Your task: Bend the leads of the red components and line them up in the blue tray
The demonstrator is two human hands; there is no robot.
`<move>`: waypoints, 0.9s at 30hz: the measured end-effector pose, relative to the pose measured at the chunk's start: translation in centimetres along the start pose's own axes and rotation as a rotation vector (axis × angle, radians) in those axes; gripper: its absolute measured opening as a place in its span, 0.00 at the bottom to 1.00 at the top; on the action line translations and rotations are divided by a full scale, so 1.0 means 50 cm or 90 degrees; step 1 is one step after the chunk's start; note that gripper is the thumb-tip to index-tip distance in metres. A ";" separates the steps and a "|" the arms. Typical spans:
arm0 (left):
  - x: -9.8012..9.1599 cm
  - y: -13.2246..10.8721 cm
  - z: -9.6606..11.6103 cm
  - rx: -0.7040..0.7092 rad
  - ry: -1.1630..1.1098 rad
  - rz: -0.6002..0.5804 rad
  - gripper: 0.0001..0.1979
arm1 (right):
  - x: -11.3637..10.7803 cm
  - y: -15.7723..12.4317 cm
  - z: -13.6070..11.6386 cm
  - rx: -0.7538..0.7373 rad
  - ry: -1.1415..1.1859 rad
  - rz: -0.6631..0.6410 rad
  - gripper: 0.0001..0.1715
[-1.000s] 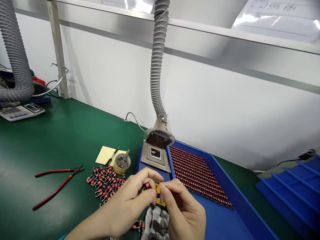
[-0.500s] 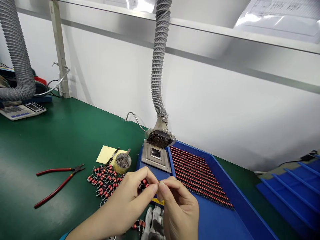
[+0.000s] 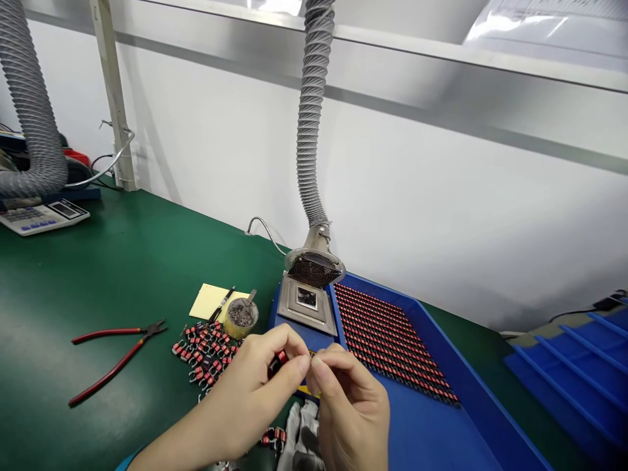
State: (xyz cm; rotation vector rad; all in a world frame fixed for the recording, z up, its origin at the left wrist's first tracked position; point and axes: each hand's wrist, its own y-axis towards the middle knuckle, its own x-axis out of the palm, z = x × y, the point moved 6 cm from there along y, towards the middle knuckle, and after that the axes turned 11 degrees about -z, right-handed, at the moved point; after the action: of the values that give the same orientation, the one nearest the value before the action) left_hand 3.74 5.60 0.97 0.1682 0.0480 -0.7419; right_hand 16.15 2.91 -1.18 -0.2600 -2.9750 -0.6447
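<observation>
No text can be read: print on the plastic-covered sheet [image 3: 554,36] toward two o'clock and calculator [image 3: 45,217] markings at nine are too blurred.

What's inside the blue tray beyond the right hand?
Rows of small red-and-black parts lie in the blue tray. The right hand covers part of the tray's left side, and the near end is out of frame; anything there can't be seen.
</observation>
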 end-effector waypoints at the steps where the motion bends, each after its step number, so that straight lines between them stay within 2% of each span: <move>1: -0.001 0.001 0.002 0.005 0.012 -0.001 0.10 | 0.001 0.000 -0.003 -0.011 -0.003 0.002 0.08; 9: -0.009 0.003 0.006 0.018 0.018 0.012 0.09 | 0.000 0.006 -0.010 -0.025 0.002 0.005 0.06; 19: -0.002 0.002 0.001 0.027 -0.038 0.026 0.09 | 0.000 0.004 0.001 0.008 0.061 -0.002 0.09; 24: 0.000 0.002 -0.002 0.037 -0.076 0.035 0.09 | 0.001 0.003 0.004 -0.026 0.068 -0.019 0.07; 27: -0.003 0.002 -0.001 0.041 -0.081 0.050 0.10 | 0.005 0.002 -0.003 -0.044 0.011 -0.053 0.06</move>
State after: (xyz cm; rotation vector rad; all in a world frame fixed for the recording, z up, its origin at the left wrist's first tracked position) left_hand 3.69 5.78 0.96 0.1837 -0.1033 -0.6755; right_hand 15.92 2.95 -0.95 -0.1345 -2.9633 -0.7561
